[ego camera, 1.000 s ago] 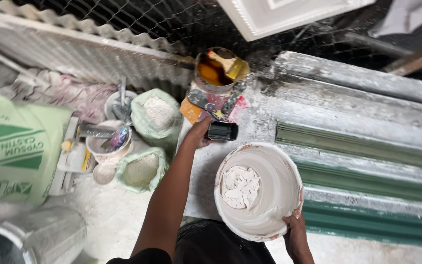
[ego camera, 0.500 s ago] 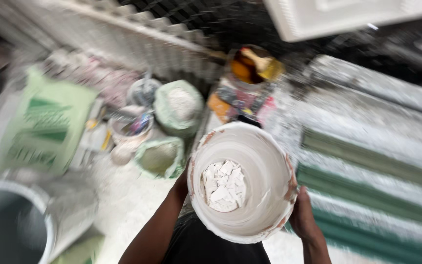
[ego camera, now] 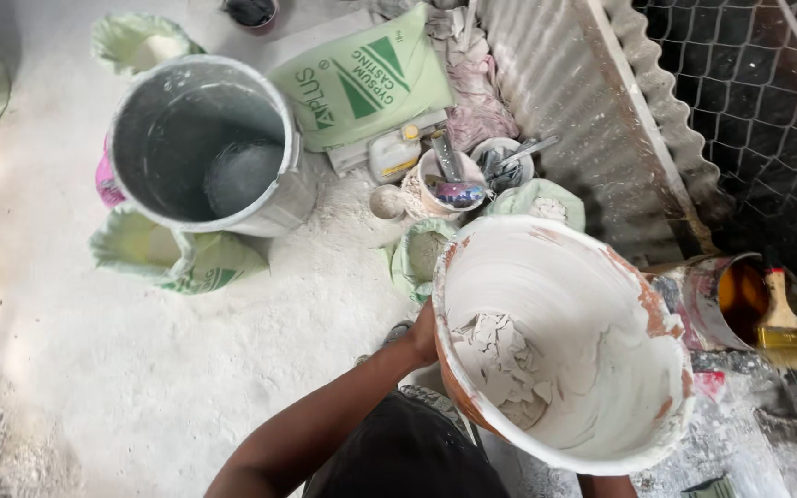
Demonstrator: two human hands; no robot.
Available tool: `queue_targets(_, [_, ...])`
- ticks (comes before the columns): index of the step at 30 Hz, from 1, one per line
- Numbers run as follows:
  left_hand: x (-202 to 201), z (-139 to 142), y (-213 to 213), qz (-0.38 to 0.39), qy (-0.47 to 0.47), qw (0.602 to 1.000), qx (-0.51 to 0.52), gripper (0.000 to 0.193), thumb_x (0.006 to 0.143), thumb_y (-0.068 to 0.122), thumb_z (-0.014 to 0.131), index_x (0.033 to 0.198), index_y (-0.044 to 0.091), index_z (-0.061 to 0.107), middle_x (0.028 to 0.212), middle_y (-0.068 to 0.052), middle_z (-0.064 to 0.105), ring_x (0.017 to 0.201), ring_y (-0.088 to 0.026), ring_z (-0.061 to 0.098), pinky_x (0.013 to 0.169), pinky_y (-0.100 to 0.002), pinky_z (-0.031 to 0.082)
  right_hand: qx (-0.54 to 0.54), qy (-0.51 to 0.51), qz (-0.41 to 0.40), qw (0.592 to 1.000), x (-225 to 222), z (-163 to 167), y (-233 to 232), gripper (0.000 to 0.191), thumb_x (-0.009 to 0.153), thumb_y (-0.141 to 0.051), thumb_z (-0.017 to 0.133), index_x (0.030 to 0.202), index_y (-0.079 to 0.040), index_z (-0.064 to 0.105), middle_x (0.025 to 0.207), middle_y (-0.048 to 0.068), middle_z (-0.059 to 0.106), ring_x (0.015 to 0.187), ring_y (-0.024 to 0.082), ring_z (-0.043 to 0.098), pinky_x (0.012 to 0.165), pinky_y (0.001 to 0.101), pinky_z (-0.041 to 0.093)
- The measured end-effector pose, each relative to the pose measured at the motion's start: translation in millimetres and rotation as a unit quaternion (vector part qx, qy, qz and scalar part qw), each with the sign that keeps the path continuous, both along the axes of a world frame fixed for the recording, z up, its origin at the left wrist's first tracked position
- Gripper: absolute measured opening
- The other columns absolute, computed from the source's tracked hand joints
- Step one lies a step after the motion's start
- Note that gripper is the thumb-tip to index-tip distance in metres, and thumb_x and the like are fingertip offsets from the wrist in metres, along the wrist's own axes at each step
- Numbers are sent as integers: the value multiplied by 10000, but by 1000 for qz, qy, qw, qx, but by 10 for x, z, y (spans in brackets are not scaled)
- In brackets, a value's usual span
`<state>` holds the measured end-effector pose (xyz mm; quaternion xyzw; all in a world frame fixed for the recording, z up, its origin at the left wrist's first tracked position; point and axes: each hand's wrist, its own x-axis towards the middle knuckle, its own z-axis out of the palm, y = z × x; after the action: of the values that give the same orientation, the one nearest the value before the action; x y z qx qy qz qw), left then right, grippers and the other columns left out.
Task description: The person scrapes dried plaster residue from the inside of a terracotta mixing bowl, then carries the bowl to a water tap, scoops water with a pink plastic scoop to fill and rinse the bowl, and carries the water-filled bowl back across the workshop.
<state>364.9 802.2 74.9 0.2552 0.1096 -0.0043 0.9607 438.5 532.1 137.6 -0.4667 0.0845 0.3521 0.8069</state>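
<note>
A large basin (ego camera: 592,304), orange under a coat of white plaster, is lifted close in front of me and tilted. Broken pieces of dried white plaster (ego camera: 500,360) lie in its bottom. My left hand (ego camera: 424,334) grips its left rim. My right hand (ego camera: 606,483) is under the near edge of the basin, and only the wrist shows, so its fingers are hidden.
A big grey bucket (ego camera: 274,198) with water stands at upper left among open green bags of powder. A green and white sack (ego camera: 362,78), small tubs with tools (ego camera: 445,184), a corrugated sheet (ego camera: 555,92), wire mesh (ego camera: 749,111) and a tin (ego camera: 735,300) with a brush (ego camera: 781,323) surround it.
My left hand left the dark tool by the tins and took the basin's rim. The basin rose close to the camera, and my view swung left over the grey bucket.
</note>
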Motion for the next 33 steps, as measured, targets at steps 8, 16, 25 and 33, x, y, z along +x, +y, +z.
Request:
queue_targets(8, [141, -353, -302, 173, -147, 837, 497, 617, 1003, 242, 680, 1473, -58, 416, 1421, -188, 537, 1290, -264, 502, 1125, -393, 398, -12, -3, 17, 1000, 7, 38, -29, 681, 1010, -448, 462, 1491, 32, 425, 1398, 186, 582, 1214, 290, 598, 1070, 452, 448])
queue_targets(16, [589, -168, -542, 29, -218, 923, 315, 619, 1022, 273, 637, 1521, -20, 416, 1511, -177, 503, 1356, -235, 501, 1174, -397, 401, -12, -45, -135, 990, -19, 85, -649, 647, 1033, -426, 467, 1478, 43, 438, 1375, 191, 590, 1189, 288, 611, 1064, 455, 458])
queue_targets(25, [819, 873, -534, -200, 107, 973, 53, 678, 1012, 489, 425, 1482, 3, 475, 1409, -222, 580, 1250, -318, 594, 1089, -457, 468, -111, 1, -278, 954, -412, -179, -983, 574, 1067, -340, 516, 1465, 70, 452, 1344, 202, 587, 1143, 284, 621, 1038, 464, 474])
queue_targets(33, [635, 674, -1115, -166, -87, 719, 669, 655, 1029, 237, 512, 1548, -51, 234, 1482, -335, 445, 1380, -447, 459, 1165, -487, 342, -188, -54, -347, 917, -353, -232, -598, 660, 914, -46, 427, 1565, -64, 318, 1511, 137, 478, 1321, 257, 524, 1109, 399, 410])
